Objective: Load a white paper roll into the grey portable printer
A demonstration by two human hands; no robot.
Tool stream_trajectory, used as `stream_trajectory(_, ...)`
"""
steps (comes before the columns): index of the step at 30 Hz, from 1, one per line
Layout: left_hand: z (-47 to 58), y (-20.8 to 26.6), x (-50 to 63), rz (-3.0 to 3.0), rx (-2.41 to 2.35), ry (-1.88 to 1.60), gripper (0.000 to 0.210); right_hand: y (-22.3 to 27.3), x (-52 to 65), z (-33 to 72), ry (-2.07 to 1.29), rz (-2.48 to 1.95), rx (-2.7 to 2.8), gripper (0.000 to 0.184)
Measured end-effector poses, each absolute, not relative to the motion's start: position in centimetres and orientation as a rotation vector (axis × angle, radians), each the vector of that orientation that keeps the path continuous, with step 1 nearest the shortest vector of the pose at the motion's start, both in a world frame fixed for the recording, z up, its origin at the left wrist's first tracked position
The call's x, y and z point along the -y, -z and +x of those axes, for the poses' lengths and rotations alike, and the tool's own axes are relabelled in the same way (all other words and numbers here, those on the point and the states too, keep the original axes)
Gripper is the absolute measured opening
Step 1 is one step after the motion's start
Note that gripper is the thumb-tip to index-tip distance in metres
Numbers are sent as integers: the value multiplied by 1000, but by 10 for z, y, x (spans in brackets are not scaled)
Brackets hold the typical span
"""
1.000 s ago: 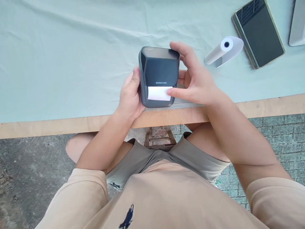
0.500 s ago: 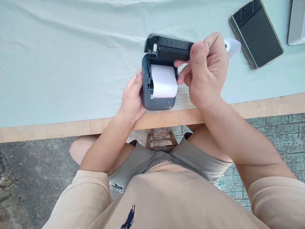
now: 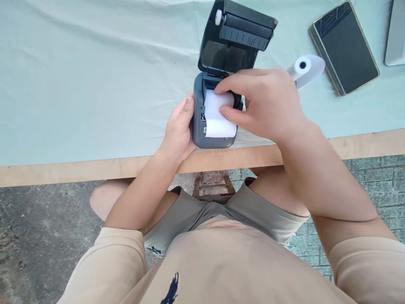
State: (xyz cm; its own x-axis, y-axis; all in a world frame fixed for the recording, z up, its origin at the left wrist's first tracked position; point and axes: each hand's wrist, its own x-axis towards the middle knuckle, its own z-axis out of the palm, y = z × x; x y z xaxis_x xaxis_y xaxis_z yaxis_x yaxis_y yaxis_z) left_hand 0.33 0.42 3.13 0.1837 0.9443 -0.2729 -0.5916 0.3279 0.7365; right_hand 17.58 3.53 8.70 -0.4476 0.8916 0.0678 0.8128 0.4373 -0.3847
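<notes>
Printer (image 3: 199, 131) opened wider; left hand (image 3: 179, 128) clamped on it, right hand (image 3: 272, 101) moved from lid (image 3: 218, 54) to paper (image 3: 220, 127), grip unclear.

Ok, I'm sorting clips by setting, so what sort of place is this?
Probably outdoors, perhaps a yard or patio, though walls and sky are out of view. The signs are brick-like paving on one side, rough, stained grey ground on the other, and a cloth-covered table.

Two hands (image 3: 179, 126) (image 3: 274, 103), one printer (image 3: 226, 57) and two paper rolls (image 3: 219, 101) (image 3: 295, 71) show.
</notes>
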Motion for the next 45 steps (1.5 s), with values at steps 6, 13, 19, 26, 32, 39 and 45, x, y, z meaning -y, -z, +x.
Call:
stream_trajectory(6, 3, -32, -4, 534, -819, -1139, 31, -112, -32, 161, -244, -1725, 2726, 26)
stream_trajectory(13, 5, -34, -4, 531, -913, -1143, 33, -111, -27, 177, -662, -1468, 2274, 34)
stream_trajectory(19, 1, -30, -7, 516, -914, -1179, 32, -61, -39, 202, -1403, -1143, 1107, 34)
stream_trajectory(26, 1, -31, -6, 530, -899, -1199, 31, -46, -37, 207, -942, -1318, 1315, 26)
stream_trajectory(32, 1, -29, -7, 581, -899, -1194, 32, -29, -39, 214, -478, -1433, 1828, 22)
stream_trajectory(39, 1, -28, -6, 578, -892, -1205, 32, -32, -33, 215, -455, -1604, 1851, 58)
stream_trajectory(45, 2, -30, -7, 568, -933, -1188, 33, -59, -29, 238, -32, -1475, 1629, 36)
